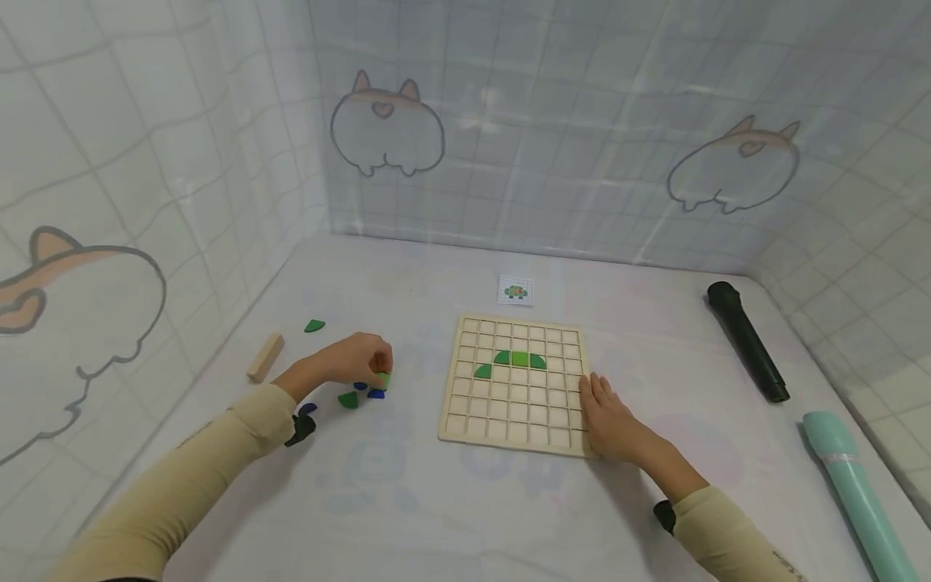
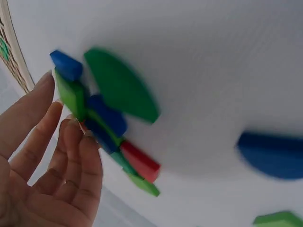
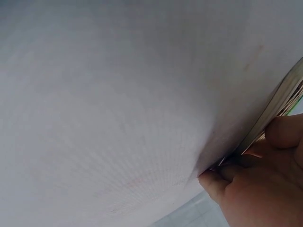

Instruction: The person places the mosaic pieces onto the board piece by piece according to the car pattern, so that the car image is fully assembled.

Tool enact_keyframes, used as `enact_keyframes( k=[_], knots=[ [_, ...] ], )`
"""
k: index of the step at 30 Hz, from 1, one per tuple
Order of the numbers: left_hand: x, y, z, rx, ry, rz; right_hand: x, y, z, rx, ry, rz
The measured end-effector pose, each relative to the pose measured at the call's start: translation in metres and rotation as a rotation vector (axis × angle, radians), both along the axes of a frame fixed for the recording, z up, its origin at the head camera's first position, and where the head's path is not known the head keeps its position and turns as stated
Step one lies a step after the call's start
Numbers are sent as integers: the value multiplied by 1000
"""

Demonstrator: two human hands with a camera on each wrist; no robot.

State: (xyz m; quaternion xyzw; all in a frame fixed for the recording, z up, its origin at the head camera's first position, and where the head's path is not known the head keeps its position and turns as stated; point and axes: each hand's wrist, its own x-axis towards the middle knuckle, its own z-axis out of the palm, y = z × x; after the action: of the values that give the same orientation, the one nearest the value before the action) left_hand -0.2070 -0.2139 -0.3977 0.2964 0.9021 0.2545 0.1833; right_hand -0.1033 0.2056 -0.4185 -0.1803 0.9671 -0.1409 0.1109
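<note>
My left hand (image 1: 362, 360) pinches a light green tile (image 2: 71, 97) between thumb and fingers, low over a cluster of coloured pieces. Around it in the left wrist view lie a dark green quarter-round piece (image 2: 120, 85), blue pieces (image 2: 66, 65) and a red piece (image 2: 141, 161). My right hand (image 1: 611, 422) rests with straight fingers along the right edge of a wooden grid board (image 1: 509, 412). On the board sit a light green square (image 1: 520, 359) and three dark green rounded pieces, one of them a lower-left piece (image 1: 483, 371).
A small picture card (image 1: 516, 291) lies beyond the board. At left are a wooden block (image 1: 265, 357) and a lone green piece (image 1: 314, 326). A black microphone-shaped object (image 1: 747, 341) and a mint-green cylinder (image 1: 858, 493) lie at right. Patterned curtains surround the table.
</note>
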Motion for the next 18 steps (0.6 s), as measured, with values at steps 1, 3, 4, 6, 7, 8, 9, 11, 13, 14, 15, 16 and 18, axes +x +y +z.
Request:
enact_keyframes(
  k=[1,3,4,6,7,8,9,11,13,14,15,16,18],
  knots=[
    [3,-1,-1,-5,-1,-6,0,0,0,4,5,7],
    [8,-3,-3,-11,-5,14,0,-1,0,6,9,15],
    [9,-3,-3,-12,-4,24,-1,-1,0,7,12,17],
    [9,-3,-3,-16,-10,42,-1,-1,0,1,4,13],
    [9,-4,-3,-19,-9,44,-1,-1,0,3,0,12],
    [9,-4,-3,-23,-9,46,-2,-1,0,1,-5,9],
    [9,-5,-4,-24,-7,45,-2,-1,0,0,-9,3],
    [9,-5,-5,-25,-2,46,-2,-1,0,4,-13,-3],
    [10,-6,-5,-16,6,34,-1,-1,0,8,-12,-6],
    [11,-6,-5,-12,3,34,-1,-1,1,6,-14,-8],
    [11,-6,-5,-8,-3,38,-1,-1,1,6,-15,-9],
    [11,-6,-5,-6,-8,39,-1,-1,2,6,-13,-8],
    [11,-8,-5,4,-15,30,0,-1,3,-1,-15,-9]
  ],
)
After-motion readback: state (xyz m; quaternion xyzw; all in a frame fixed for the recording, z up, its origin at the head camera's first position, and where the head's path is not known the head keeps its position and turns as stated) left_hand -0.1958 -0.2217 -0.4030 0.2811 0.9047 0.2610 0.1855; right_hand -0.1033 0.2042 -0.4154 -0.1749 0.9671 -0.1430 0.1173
